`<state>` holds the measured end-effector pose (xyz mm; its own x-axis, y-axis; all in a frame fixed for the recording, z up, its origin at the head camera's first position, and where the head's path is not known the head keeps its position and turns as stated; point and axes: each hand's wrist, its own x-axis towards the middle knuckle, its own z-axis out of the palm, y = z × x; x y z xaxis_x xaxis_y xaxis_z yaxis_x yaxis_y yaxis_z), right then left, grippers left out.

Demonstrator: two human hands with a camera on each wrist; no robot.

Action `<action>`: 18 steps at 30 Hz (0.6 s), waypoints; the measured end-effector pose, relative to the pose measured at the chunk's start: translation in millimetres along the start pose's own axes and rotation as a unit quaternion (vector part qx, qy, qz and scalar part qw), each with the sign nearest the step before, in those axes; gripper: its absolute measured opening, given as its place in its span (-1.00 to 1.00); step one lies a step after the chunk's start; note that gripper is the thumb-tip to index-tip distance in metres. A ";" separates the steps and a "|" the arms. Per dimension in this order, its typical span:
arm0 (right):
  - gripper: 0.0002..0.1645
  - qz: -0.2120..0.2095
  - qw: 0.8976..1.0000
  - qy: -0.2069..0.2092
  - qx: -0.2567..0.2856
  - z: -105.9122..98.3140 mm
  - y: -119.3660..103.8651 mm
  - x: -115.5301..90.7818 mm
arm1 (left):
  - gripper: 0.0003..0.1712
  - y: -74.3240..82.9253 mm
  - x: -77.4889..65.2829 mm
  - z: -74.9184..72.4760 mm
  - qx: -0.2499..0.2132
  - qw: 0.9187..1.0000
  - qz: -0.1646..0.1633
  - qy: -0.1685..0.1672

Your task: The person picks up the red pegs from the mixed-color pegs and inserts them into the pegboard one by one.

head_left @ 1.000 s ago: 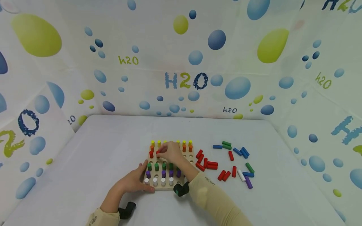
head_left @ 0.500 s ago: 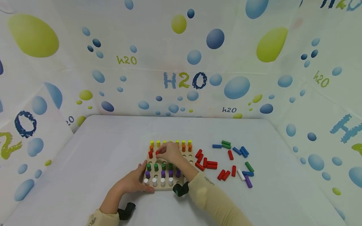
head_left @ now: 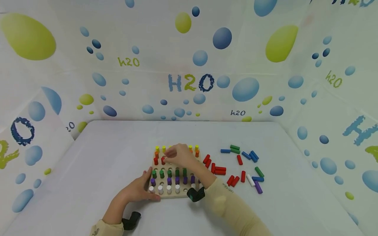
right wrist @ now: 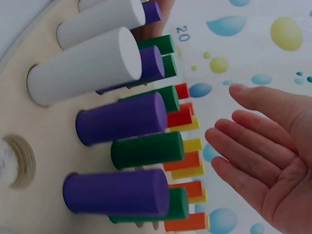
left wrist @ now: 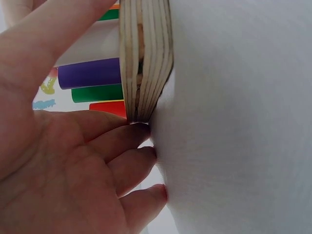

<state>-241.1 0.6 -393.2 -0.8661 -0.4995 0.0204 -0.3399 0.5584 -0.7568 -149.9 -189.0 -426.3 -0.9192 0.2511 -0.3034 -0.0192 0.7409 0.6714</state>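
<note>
A wooden pegboard [head_left: 174, 197] carries rows of yellow, orange, red, green, purple and white pegs. My left hand [head_left: 137, 189] holds its near left corner, thumb at the front edge and fingers along the left side; the left wrist view shows fingertips against the board's layered edge [left wrist: 146, 58]. Above the back rows is my right hand [head_left: 183, 156], its fingertips just over the second red peg [head_left: 163, 160] of the red row. In the right wrist view that hand [right wrist: 270, 158] has fingers extended and apart, with nothing between them. It hides part of the yellow, orange and red rows.
Right of the board lie several loose red pegs [head_left: 220, 170], with blue pegs [head_left: 254, 156], green pegs [head_left: 235, 149], a white peg [head_left: 250, 180] and a purple peg [head_left: 258, 187] farther right. Black wrist cameras hang by both wrists. A patterned cloth backdrop rises behind the white table [head_left: 118, 141].
My right hand has let go of the second red peg, which stands in the board. Its fingers have parted and lifted slightly. The left hand stays at the board's corner.
</note>
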 end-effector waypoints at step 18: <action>-0.54 -0.036 0.999 0.001 0.021 -38.2 17.0 -26.2 | 0.39 0.4 1.2 0.5 0.001 1.000 -0.005 0.006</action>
<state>-238.2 48.5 -381.6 -0.8405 -0.5364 0.0764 -0.3854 0.4927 -0.7802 -150.8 -188.1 -426.7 -0.9233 0.2371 -0.3023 -0.0272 0.7445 0.6671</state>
